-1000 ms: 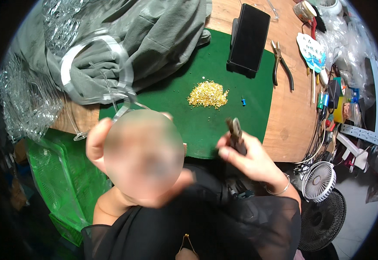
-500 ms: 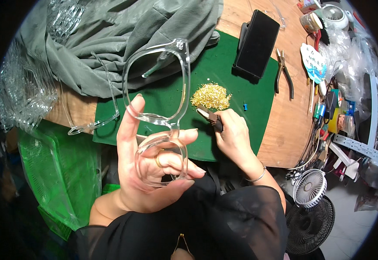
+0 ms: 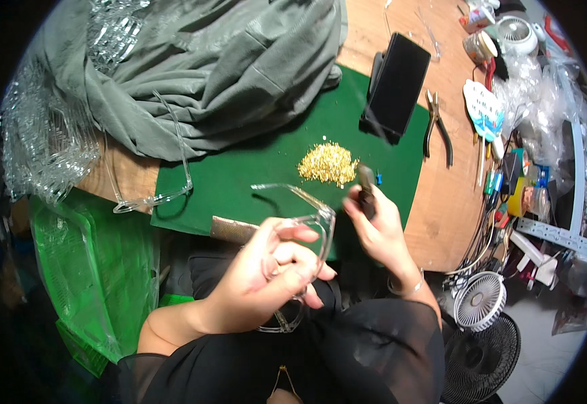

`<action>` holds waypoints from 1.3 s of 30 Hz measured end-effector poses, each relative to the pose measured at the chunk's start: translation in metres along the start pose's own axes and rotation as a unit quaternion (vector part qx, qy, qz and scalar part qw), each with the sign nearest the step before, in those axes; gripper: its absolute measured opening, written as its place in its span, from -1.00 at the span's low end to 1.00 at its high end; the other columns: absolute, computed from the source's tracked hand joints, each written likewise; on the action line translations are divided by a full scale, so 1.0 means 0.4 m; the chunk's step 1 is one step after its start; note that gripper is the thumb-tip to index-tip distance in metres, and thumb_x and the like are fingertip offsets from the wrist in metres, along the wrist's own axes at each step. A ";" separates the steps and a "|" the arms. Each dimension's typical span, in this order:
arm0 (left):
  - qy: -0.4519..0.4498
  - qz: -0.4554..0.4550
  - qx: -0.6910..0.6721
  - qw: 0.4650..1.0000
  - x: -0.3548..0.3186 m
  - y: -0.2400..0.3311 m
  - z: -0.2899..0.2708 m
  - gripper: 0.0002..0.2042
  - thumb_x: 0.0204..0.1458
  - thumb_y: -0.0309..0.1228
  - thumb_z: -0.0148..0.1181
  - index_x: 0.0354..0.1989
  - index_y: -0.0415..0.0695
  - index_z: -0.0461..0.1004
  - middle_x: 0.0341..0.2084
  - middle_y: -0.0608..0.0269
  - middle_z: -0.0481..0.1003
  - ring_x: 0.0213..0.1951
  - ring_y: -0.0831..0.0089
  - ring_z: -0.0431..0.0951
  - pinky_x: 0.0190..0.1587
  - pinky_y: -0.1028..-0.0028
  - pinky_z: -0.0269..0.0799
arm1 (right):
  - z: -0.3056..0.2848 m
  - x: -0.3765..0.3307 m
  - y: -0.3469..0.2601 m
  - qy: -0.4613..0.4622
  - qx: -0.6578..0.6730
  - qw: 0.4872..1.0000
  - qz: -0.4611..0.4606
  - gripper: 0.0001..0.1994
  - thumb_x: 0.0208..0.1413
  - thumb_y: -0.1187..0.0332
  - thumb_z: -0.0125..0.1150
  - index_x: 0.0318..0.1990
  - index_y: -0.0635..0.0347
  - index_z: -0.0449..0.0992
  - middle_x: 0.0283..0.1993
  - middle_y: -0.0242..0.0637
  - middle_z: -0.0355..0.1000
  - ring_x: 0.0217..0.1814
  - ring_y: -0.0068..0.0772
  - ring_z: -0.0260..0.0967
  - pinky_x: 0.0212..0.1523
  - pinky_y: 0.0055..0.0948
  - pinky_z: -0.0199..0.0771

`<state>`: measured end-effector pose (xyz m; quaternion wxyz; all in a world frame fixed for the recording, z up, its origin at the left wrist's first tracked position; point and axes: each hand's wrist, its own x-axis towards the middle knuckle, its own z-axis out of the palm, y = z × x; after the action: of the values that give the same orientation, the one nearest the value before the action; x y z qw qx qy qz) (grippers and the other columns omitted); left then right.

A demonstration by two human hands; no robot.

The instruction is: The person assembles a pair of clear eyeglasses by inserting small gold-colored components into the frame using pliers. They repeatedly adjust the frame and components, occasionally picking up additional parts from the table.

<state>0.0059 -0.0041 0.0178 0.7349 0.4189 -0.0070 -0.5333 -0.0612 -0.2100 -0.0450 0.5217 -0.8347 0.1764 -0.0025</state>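
My left hand [image 3: 273, 269] is closed around a clear plastic eyeglass frame [image 3: 327, 232], now turned edge-on, with one temple reaching out over the green mat [image 3: 239, 165]. Part of the frame is hidden behind my fingers. In my right hand [image 3: 381, 232] is a small dark brown hand tool [image 3: 367, 195] with a pale metal tip; motion blurs it, so its exact kind is unclear. Just beyond that tool lies a heap of tiny gold-coloured metal pieces [image 3: 327, 163]. A small blue pin [image 3: 379, 179] sits to its right.
Another clear eyeglass frame [image 3: 152, 200] rests at the mat's left edge, beside a grey cloth [image 3: 226, 81] and piled clear frames [image 3: 44, 135]. A black phone-like device [image 3: 399, 84] and pliers [image 3: 436, 131] lie at the right. Small fans [image 3: 480, 301] stand beyond the table's edge.
My left hand has lowered and turned the eyeglass frame from face-on to edge-on. My right hand has shifted rightward with the tool, its tip now raised away from the mat.
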 end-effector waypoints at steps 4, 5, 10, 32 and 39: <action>-0.024 -0.006 0.026 0.999 0.003 -0.017 0.012 -0.53 0.03 -0.67 0.02 0.15 -0.25 0.10 -0.17 0.03 0.42 -0.34 0.38 0.56 -0.25 0.51 0.51 | -0.010 -0.029 -0.087 0.013 0.123 0.982 -0.143 -0.90 -0.04 0.64 0.13 -0.37 0.28 0.39 -0.41 -0.23 0.39 -0.38 -0.41 0.36 -0.35 -0.50 0.36; -0.028 -0.014 0.012 0.999 0.006 -0.016 0.019 -0.53 0.03 -0.68 0.03 0.14 -0.25 0.10 -0.17 0.02 0.42 -0.34 0.38 0.56 -0.25 0.51 0.51 | -0.005 -0.038 -0.108 0.038 0.134 0.972 -0.189 -0.87 -0.09 0.67 0.15 -0.38 0.26 0.39 -0.41 -0.23 0.38 -0.38 -0.37 0.36 -0.36 -0.48 0.36; -0.029 -0.049 -0.013 0.998 -0.013 0.002 0.022 -0.52 0.00 -0.72 0.01 0.13 -0.25 0.08 -0.16 0.00 0.42 -0.35 0.38 0.55 -0.24 0.51 0.49 | 0.032 -0.021 -0.098 0.104 0.029 0.912 -0.397 -0.82 -0.21 0.55 0.31 -0.41 0.21 0.43 -0.47 -0.31 0.42 -0.49 -0.35 0.36 -0.42 -0.42 0.33; -0.118 -0.029 0.005 0.993 -0.019 -0.011 0.011 -0.57 0.07 -0.65 0.01 0.11 -0.35 0.05 0.01 0.05 0.22 -0.06 0.51 0.36 -0.24 0.61 0.48 | 0.011 -0.030 -0.090 0.014 0.156 0.921 -0.356 -0.84 -0.17 0.50 0.38 -0.39 0.25 0.52 -0.45 -0.28 0.43 -0.44 -0.34 0.37 -0.39 -0.39 0.36; -0.132 -0.034 0.050 0.989 -0.024 -0.013 0.009 -0.57 0.08 -0.64 0.00 0.11 -0.35 0.05 0.00 0.06 0.24 -0.06 0.52 0.37 -0.24 0.62 0.47 | 0.015 -0.040 -0.084 0.010 0.181 0.924 -0.337 -0.85 -0.11 0.43 0.37 -0.42 0.23 0.49 -0.47 -0.30 0.40 -0.46 -0.37 0.34 -0.33 -0.34 0.36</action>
<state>-0.0041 0.0007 0.0211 0.6874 0.3810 -0.1164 -0.6072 -0.0652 -0.1869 -0.0156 0.6308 -0.7361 -0.1134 -0.2179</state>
